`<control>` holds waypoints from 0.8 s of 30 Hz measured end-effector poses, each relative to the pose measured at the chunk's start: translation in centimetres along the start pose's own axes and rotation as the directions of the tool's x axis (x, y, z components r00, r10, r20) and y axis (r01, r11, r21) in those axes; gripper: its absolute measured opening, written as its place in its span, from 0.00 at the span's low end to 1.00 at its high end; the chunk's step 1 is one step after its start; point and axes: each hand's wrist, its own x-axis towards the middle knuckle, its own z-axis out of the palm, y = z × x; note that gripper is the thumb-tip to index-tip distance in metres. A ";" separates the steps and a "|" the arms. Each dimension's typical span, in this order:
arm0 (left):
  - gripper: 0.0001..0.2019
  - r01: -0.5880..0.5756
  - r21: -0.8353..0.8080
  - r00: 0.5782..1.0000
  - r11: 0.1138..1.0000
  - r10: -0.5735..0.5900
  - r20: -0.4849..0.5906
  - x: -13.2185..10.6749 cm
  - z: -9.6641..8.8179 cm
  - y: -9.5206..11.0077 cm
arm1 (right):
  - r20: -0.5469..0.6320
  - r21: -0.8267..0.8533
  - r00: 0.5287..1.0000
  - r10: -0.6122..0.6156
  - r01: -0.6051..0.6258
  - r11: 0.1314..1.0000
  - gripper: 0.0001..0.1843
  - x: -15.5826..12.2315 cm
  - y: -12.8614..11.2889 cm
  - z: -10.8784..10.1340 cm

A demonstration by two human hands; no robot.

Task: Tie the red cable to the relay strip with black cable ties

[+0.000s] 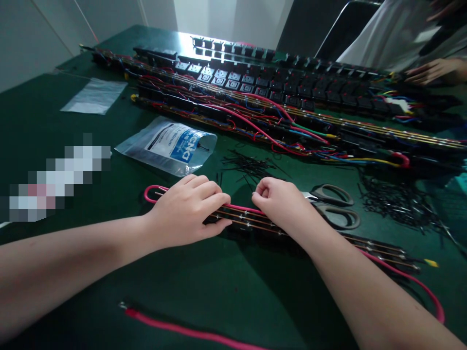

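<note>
My left hand [189, 209] is wrapped over a long black socket strip [251, 224] with copper rods along its upper face. Its thumb lies on the near side, the fingers on the far side. A red cable [149, 193] loops out beyond the strip's left end and runs along its far edge. Just above this edge my right hand [279, 201] is closed in a pinch; what its fingertips hold, if anything, I cannot make out. The strip's right end carries a yellow-tipped wire [431, 263]. Part of the strip is hidden under my right forearm.
Scissors [337, 221] lie right of my right hand. Loose black cable ties [248, 163] and a labelled plastic bag [171, 146] lie beyond the strip. More wired socket strips [233, 104] fill the back of the green table [32, 114]. Another person's hand [434, 72] touches them at right.
</note>
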 end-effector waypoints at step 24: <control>0.11 0.013 -0.016 1.000 1.000 -0.013 0.019 0.0 0.0 0.0 | -0.110 0.032 0.984 -0.137 0.142 0.989 0.04 -1.1 -0.5 -0.7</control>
